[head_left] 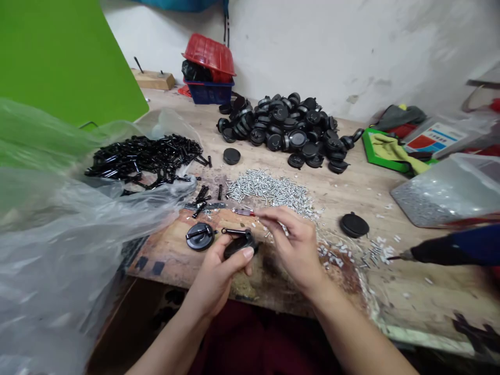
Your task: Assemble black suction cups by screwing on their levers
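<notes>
My left hand (223,265) is closed around a black suction-cup base (235,246), tilted above the wooden board. A black lever with a ring-shaped end (233,232) lies across its top. My right hand (291,242) is to the right of it, thumb and forefinger pinched together; what they hold, if anything, I cannot make out. Those fingertips meet the end of a small tool with a clear and red handle (245,212). A similar suction-cup base with a lever on it (200,236) lies to the left. Behind my hands spreads a heap of small metal pins (269,188).
Black levers (144,159) are piled on plastic sheeting at left. Black suction-cup bases (289,125) are heaped by the wall; single ones (354,225) lie apart. At right are a power screwdriver (441,249), white plastic bits (336,254) and a clear bin (449,190).
</notes>
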Available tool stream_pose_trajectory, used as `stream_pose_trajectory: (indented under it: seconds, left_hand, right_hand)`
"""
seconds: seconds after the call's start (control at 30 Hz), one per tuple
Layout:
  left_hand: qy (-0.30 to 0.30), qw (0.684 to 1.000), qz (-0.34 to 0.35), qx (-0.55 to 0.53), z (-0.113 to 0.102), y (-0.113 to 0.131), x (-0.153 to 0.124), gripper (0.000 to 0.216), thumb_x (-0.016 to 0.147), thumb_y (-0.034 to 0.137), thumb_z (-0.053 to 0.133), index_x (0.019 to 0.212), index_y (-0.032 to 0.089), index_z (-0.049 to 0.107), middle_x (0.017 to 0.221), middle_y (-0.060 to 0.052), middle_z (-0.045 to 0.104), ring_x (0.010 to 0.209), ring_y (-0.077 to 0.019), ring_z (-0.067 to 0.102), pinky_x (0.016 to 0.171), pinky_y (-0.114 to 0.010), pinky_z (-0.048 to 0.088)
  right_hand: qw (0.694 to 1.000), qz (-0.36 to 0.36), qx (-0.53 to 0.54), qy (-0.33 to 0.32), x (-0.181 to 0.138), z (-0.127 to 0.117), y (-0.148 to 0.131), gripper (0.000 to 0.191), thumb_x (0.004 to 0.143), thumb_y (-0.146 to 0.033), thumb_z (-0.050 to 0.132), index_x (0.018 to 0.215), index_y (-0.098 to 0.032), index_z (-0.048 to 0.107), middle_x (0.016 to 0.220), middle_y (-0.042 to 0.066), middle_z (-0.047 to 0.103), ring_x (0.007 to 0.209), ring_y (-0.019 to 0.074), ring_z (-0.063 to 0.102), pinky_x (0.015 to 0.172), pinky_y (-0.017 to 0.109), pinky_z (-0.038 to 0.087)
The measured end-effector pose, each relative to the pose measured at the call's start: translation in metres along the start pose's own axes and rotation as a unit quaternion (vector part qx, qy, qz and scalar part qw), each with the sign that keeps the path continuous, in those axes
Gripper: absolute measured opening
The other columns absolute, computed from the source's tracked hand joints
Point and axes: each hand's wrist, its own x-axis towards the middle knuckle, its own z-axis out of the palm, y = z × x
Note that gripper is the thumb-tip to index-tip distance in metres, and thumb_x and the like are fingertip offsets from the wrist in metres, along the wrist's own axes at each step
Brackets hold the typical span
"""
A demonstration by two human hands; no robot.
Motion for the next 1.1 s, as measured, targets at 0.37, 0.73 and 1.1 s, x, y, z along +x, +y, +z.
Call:
stream_pose_trajectory:
  seconds: [0.37,0.73,1.1]
  left_hand:
    - [0.032,0.982,0.069,0.173,0.021,-0.007,-0.005,0.043,0.071,0.028,0.073,0.110,0.019,0.057,0.110,-0.006,0.063,0.094,-0.0192,0.060,0.076,-0.028,0.049]
    - [-0.011,0.888,0.256,0.381,0.024,-0.019,-0.008,0.045,0.076,0.023,0.068,0.117,0.021,0.052,0.117,-0.009,0.058,0.111,-0.0238,0.056,0.097,-0.041,0.044]
    - [-0.060,0.980,0.046,0.181,0.044,-0.023,-0.012,0.045,0.075,0.030,0.071,0.115,0.022,0.053,0.118,-0.007,0.061,0.113,-0.0251,0.057,0.091,-0.037,0.049]
  right_hand:
    - [0.993,0.085,0.078,-0.006,-0.018,-0.023,-0.006,0.010,0.072,-0.017,0.074,0.066,-0.023,0.067,0.081,-0.001,0.060,0.081,0.0150,0.060,0.078,0.032,0.045]
    - [0.979,0.129,0.152,-0.033,-0.031,-0.037,-0.006,0.016,0.069,-0.020,0.077,0.059,-0.021,0.064,0.074,-0.001,0.060,0.075,0.0145,0.059,0.073,0.030,0.046]
    - [0.969,0.124,0.215,0.016,-0.046,-0.055,0.003,0.014,0.071,-0.019,0.075,0.063,-0.021,0.064,0.076,-0.001,0.063,0.079,0.0151,0.061,0.076,0.031,0.047]
